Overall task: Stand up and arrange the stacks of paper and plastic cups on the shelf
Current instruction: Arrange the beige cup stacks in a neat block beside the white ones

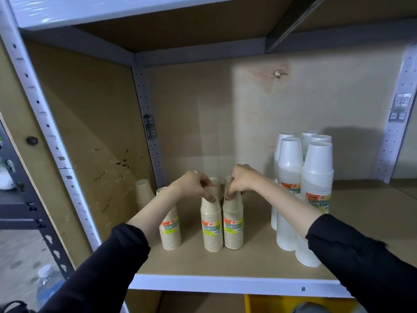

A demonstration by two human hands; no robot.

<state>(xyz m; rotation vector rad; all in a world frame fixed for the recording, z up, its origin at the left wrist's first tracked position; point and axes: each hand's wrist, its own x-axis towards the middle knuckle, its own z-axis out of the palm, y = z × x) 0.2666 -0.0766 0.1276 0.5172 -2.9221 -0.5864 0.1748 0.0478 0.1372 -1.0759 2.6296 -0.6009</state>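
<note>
- Steadying 2 paper cup stacks side by side near the middle of the shelf [259,263], both upright and touching each other.
- Left hand [194,185] pinching the top of the left paper stack [211,229], fingertips closed on its upper rim.
- Right hand [240,181] pinching the top of the right paper stack [233,227] the same way.
- Third paper stack [170,231] upright just left of the pair, partly behind the left forearm; another paper stack [144,193] further back in the left corner.
- More paper cup tops behind both hands, count unclear.
- Plastic cup stacks [316,188] standing upright together on the right, well apart from the paper ones.
- Step in hand, judged: squaring up the paper pair, standing-up apparently done.
- Next move probably calls for releasing gently, so neither tall stack tips, then drawing the corner stack into line.
</note>
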